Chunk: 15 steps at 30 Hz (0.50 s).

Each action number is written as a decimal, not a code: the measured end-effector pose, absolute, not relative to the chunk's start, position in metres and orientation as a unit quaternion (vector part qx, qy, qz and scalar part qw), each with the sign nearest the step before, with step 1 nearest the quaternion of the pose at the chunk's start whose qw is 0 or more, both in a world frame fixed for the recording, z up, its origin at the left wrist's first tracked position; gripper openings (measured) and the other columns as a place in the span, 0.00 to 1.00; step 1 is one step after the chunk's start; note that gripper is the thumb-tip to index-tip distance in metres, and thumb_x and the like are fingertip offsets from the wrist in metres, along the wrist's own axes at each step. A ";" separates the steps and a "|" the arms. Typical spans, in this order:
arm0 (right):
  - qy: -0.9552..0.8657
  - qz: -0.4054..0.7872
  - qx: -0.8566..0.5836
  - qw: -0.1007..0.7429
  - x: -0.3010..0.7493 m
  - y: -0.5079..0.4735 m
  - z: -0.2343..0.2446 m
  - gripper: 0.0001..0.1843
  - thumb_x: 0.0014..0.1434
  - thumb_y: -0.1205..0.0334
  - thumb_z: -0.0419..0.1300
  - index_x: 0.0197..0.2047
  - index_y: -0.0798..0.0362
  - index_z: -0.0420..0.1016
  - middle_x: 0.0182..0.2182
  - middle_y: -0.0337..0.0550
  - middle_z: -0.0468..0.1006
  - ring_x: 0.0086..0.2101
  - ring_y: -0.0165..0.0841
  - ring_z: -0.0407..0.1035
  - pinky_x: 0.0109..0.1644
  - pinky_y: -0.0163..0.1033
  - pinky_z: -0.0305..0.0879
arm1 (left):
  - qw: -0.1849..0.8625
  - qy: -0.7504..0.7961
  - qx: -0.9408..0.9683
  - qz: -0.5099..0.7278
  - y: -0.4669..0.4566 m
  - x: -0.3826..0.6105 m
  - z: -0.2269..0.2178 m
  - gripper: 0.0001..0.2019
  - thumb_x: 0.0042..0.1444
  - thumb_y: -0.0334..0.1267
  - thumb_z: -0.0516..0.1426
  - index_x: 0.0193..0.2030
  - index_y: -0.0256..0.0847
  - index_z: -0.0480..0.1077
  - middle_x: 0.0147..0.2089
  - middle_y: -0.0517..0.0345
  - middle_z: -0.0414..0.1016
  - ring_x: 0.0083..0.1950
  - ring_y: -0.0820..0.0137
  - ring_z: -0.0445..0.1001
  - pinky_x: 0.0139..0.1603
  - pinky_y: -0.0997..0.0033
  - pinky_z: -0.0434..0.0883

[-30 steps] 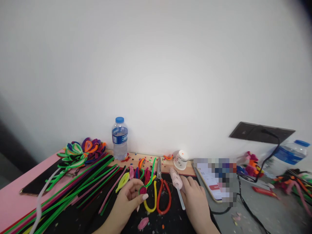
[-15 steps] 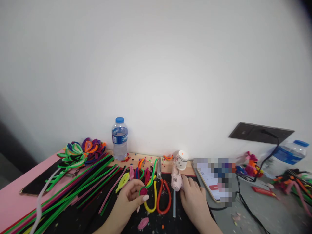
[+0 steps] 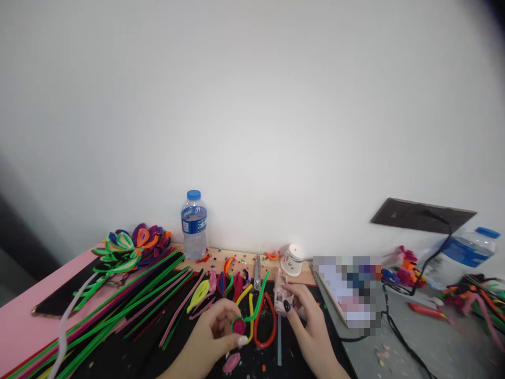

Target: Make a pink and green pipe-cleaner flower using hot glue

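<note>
My left hand [image 3: 215, 334] pinches a small pipe-cleaner piece [image 3: 239, 326], a magenta coil edged in green. A green pipe-cleaner end [image 3: 261, 296] sticks up from it. My right hand [image 3: 311, 323] is closed around a pale pink hot glue gun [image 3: 280, 295], with a clear glue stick [image 3: 280, 342] pointing out toward me. Between my hands lie scissors [image 3: 258, 273] with red and yellow handles, partly covered by the green end. Below my left hand rests a pink petal-shaped loop [image 3: 231, 362] on the black mat [image 3: 158, 363].
Pipe cleaners [image 3: 118, 310] and a bunch of coloured loops [image 3: 134, 245] lie left. A water bottle [image 3: 194, 226] and a white paper cup [image 3: 292, 259] stand by the wall. Right are a phone [image 3: 335, 295], black cable [image 3: 402, 331] and red-handled tool [image 3: 428, 310].
My right hand has turned and tilted the glue gun, moving it slightly toward me. The left hand has shifted a little right and nearer, swinging the green end rightward.
</note>
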State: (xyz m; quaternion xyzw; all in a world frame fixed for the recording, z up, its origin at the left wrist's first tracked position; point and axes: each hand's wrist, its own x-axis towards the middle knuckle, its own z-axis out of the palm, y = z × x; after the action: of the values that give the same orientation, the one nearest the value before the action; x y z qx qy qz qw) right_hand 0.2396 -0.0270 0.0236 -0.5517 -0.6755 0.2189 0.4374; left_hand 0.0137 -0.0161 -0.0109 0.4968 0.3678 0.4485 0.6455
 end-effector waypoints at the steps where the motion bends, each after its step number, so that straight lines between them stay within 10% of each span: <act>1: -0.652 0.286 -0.537 0.453 0.237 -0.027 0.023 0.15 0.60 0.55 0.53 0.48 0.51 0.70 0.38 0.48 0.74 0.39 0.41 0.68 0.43 0.43 0.65 | 0.648 0.364 0.507 0.436 -0.017 0.014 -0.012 0.14 0.39 0.33 0.68 0.31 0.39 0.68 0.21 0.69 0.65 0.20 0.79 0.60 0.20 0.81 0.56; 7: -0.498 0.542 -0.445 0.510 0.222 -0.028 0.022 0.15 0.47 0.51 0.67 0.32 0.53 0.74 0.25 0.39 0.72 0.24 0.29 0.61 0.23 0.30 0.54 | 0.666 0.357 0.544 0.364 -0.021 0.016 -0.010 0.14 0.38 0.30 0.67 0.29 0.39 0.66 0.20 0.71 0.65 0.17 0.80 0.60 0.19 0.80 0.55; 15: -0.449 0.577 -0.447 0.515 0.217 -0.031 0.027 0.15 0.45 0.57 0.70 0.25 0.54 0.68 0.17 0.30 0.63 0.18 0.22 0.50 0.21 0.28 0.44 | 0.648 0.370 0.573 0.338 -0.021 0.014 -0.006 0.13 0.38 0.28 0.66 0.30 0.39 0.67 0.20 0.72 0.64 0.19 0.80 0.60 0.20 0.81 0.56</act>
State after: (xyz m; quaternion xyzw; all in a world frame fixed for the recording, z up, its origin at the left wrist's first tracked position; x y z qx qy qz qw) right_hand 0.2167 -0.0306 0.0269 -0.4472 -0.4494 0.5770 0.5149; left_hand 0.0144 -0.0211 -0.0056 0.5732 0.3701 0.3378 0.6483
